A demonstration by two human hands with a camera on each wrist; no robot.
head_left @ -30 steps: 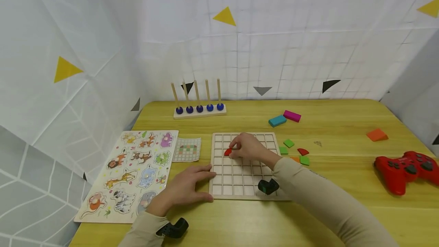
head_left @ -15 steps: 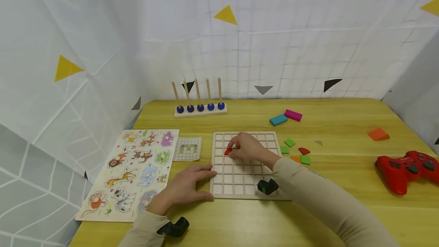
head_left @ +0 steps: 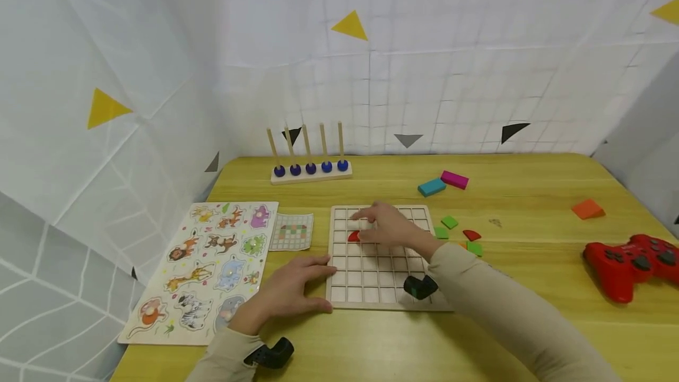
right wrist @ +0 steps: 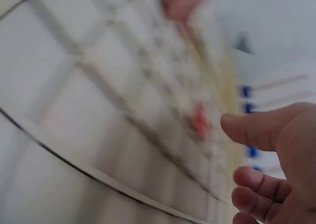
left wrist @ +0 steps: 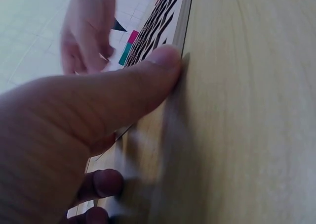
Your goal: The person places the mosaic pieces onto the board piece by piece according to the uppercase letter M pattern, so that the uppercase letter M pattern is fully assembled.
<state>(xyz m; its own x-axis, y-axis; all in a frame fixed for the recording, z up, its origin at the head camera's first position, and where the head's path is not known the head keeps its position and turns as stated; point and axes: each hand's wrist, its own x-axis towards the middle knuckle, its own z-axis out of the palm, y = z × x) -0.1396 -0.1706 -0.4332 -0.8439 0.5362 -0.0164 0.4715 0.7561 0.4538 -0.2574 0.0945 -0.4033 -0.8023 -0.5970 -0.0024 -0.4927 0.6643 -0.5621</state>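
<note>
Now right hand point(head_left: 389, 226) over red piece point(head_left: 353, 236), left hand point(head_left: 289, 290) steadying grid board point(head_left: 371, 287)

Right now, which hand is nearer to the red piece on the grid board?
Right. The right hand hovers just above the red piece, not gripping it. The left hand rests at the grid board's near-left edge, several cells away.
</note>
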